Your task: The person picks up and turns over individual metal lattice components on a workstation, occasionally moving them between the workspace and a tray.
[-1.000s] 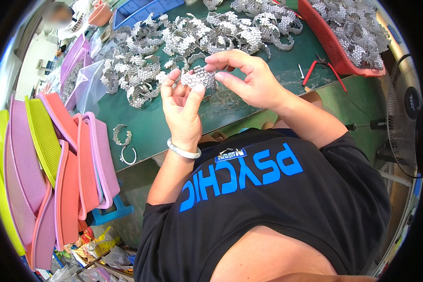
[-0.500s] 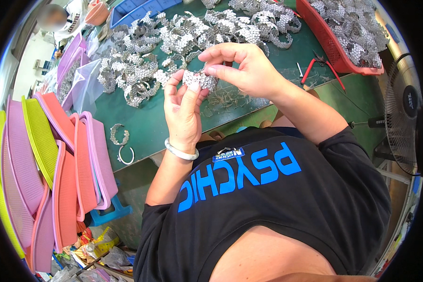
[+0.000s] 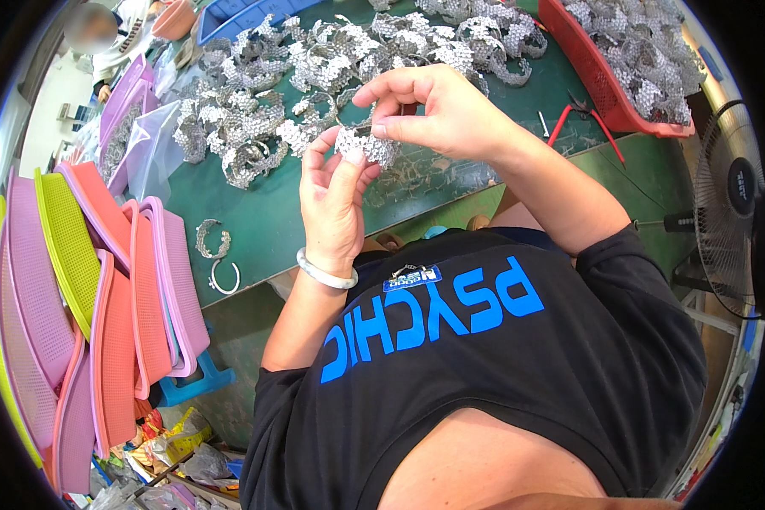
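Observation:
My left hand (image 3: 336, 200), with a pale bangle on its wrist, is closed on a silver cuff bracelet (image 3: 374, 151) with a scaly, mesh-like surface. The thumb presses its near side, and the fingers are behind it. My right hand (image 3: 429, 110) reaches in from the right, thumb and fingers bent into a pinch at the bracelet's upper edge. Whatever lies between those fingertips is too small to make out. Just beyond both hands spreads a heap of similar silver cuff bracelets (image 3: 331, 59) on the green table (image 3: 259, 229).
One scaly cuff (image 3: 212, 240) and a plain thin open band (image 3: 225, 278) lie at the table's left. Red-handled pliers (image 3: 582, 127) and a red basket of cuffs (image 3: 586, 72) sit right, near a fan (image 3: 731, 187). Stacked plastic baskets (image 3: 123, 340) stand left; another person (image 3: 115, 42) is beyond.
The bracelet has tilted slightly and shifted a little to the right in my left hand. My right hand has risen slightly, its fingertips still at the bracelet's upper edge.

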The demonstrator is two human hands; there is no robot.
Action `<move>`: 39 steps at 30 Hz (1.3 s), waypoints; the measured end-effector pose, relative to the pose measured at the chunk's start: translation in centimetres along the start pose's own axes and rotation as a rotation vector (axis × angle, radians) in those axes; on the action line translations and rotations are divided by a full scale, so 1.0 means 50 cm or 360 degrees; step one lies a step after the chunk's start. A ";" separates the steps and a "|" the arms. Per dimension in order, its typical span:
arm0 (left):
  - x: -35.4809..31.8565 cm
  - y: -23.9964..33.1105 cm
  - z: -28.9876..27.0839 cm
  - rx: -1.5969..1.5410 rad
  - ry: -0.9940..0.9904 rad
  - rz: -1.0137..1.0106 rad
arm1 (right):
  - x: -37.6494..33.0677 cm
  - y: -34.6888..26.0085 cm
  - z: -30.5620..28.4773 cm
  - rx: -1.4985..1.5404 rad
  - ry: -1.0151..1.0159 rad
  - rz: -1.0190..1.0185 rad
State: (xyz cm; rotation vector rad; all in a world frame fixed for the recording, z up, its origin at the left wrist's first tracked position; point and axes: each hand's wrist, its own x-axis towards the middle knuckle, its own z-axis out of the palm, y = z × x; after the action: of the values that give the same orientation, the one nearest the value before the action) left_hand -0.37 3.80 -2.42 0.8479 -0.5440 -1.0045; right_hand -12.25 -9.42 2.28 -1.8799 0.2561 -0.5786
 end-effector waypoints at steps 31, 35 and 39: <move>-0.007 -0.007 -0.007 -0.0047 0.0006 -0.0129 | 0.000 0.014 0.001 0.0240 -0.0148 0.0041; -0.004 -0.001 -0.005 -0.0207 0.0006 -0.0092 | -0.003 0.009 0.004 0.0245 0.0062 0.0056; 0.002 0.004 -0.010 -0.0346 -0.0005 0.0052 | -0.008 0.020 0.002 0.0194 0.0185 0.0024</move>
State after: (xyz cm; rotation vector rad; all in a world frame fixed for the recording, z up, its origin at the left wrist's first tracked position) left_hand 0.16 3.93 -2.51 0.6424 -0.4404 -1.0151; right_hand -12.43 -9.55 1.20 -1.7284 0.3039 -0.6798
